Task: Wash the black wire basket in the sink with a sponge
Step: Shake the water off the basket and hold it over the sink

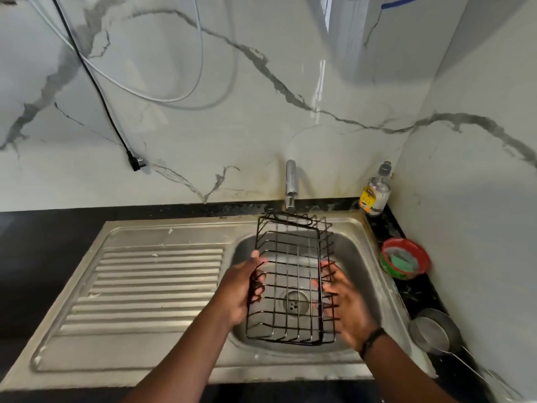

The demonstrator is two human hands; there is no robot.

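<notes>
A: Holding the basket (pixel 292 279) over the sink (pixel 363 228), are they?

B: Yes. From the left: the drainboard (pixel 157 289) lies bare and ribbed, then the left hand (pixel 242 289) grips the basket's left side, fingers curled through the wires. The basket hangs tilted above the bowl, its far end up near the tap (pixel 290 184), with the drain (pixel 295 301) showing through the mesh.

A: And the other hand?

B: The right hand (pixel 347 303) holds the right side, fingers hooked into the wires there. It looks a bit blurred, but the grasp reads clearly enough.

A: Any washing done?

B: None that I can judge. I see no water from the tap, no suds, and neither hand holds a sponge. A green sponge (pixel 402 258) seems to sit in the red bowl (pixel 405 276) on the counter, right of the sink, with the soap bottle (pixel 374 190) in the corner behind it.

A: So it's early.

B: I think so. The basket is in place over the sink; fetching the sponge, wetting, scrubbing and rinsing all appear to remain.
</notes>
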